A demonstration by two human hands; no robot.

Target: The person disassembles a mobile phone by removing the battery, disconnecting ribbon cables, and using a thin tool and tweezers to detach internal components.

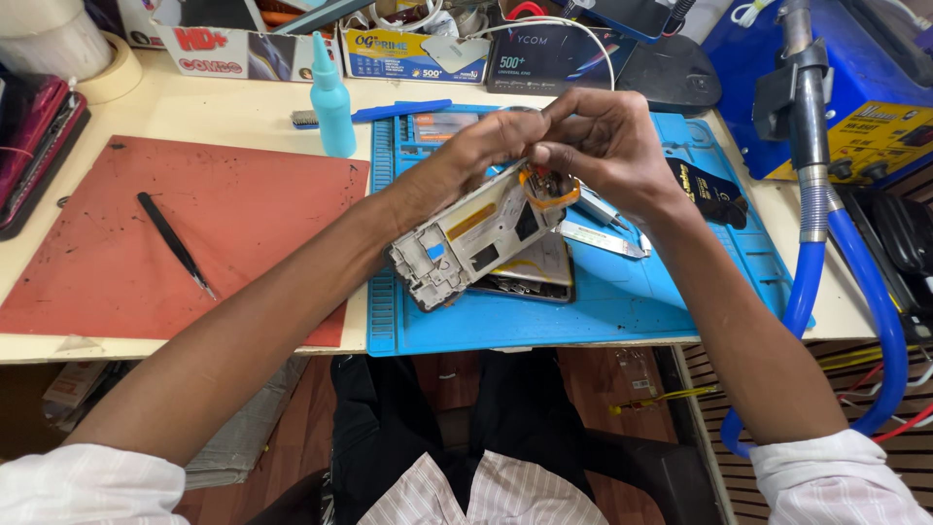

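Fragility rules: we pinch the thin phone frame [476, 238] by its edges, left hand [486, 146] and right hand [603, 146] gripping it above the blue mat [622, 301].

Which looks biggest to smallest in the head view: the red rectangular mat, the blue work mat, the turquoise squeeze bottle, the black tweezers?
1. Blue work mat and red rectangular mat: look alike, unranked.
2. Turquoise squeeze bottle.
3. Black tweezers: longer, much thinner.
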